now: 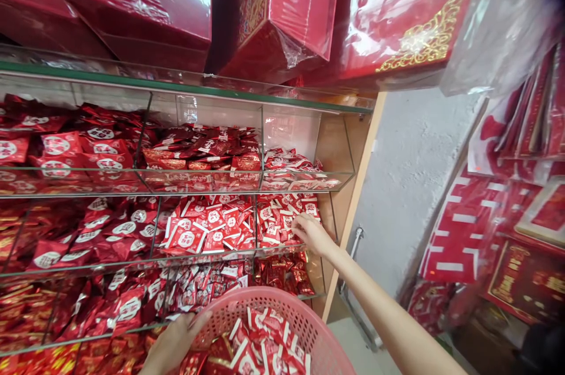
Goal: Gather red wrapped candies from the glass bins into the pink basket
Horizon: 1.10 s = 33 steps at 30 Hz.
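Observation:
A pink perforated plastic basket (pixel 324 328) is at the bottom centre, holding red-and-white candy packets (pixel 269 339) and some darker red ones. At its left rim is my left hand (pixel 174 342), thumb on the edge and the other fingers mostly out of sight, gripping it. My right hand (pixel 312 235) reaches over the front edge of the right-hand compartment on the middle shelf. Its fingers are curled and pressed together against small red-and-white packets (pixel 276 222). Whatever lies between those fingertips is hidden.
Glass dividers split the shelves (pixel 198 191) into compartments of red packets. Large wrapped red boxes (pixel 300 4) overhang from the top shelf. A wooden side panel (pixel 353 198) and grey wall (pixel 406 175) are at right, with red decorations (pixel 463 234) beyond.

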Each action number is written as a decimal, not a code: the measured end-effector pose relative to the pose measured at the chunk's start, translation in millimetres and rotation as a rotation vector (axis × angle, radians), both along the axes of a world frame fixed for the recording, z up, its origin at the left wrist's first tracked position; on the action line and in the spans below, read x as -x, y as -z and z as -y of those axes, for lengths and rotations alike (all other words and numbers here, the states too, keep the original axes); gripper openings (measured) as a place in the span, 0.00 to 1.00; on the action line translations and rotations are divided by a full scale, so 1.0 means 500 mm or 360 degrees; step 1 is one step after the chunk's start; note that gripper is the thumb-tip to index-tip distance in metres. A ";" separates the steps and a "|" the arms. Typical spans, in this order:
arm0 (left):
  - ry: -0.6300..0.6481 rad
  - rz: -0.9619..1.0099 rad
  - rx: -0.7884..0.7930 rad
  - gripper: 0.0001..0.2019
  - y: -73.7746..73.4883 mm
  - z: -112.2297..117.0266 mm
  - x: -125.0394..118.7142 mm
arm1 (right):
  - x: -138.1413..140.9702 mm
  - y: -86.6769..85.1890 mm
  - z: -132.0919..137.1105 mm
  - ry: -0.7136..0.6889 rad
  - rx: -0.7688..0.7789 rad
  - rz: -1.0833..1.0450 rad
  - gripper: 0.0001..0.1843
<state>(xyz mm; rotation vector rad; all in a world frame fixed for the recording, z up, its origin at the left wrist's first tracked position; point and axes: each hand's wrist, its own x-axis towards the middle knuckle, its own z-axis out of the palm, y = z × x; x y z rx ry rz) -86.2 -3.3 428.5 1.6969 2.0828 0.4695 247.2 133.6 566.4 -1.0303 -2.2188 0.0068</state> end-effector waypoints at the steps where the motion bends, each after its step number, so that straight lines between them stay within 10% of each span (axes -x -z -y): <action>1: -0.0012 -0.0008 0.0002 0.28 0.000 0.000 0.000 | -0.003 -0.007 -0.004 -0.0048 0.0027 -0.0044 0.04; 7: -0.0008 0.0003 -0.0005 0.29 0.008 -0.002 0.003 | 0.005 -0.050 -0.049 -0.0160 0.0207 -0.0144 0.04; 18: -0.0040 -0.0004 -0.0010 0.29 0.001 0.005 -0.001 | 0.025 -0.026 -0.077 -0.0166 0.0335 -0.0051 0.05; 27: -0.0014 -0.0060 -0.0027 0.29 -0.001 0.007 -0.004 | -0.012 -0.056 -0.002 -0.0364 0.0376 -0.0762 0.11; 33: 0.0023 -0.0078 -0.0022 0.27 0.005 0.005 -0.001 | -0.039 -0.027 0.098 -0.0487 0.0897 -0.1120 0.14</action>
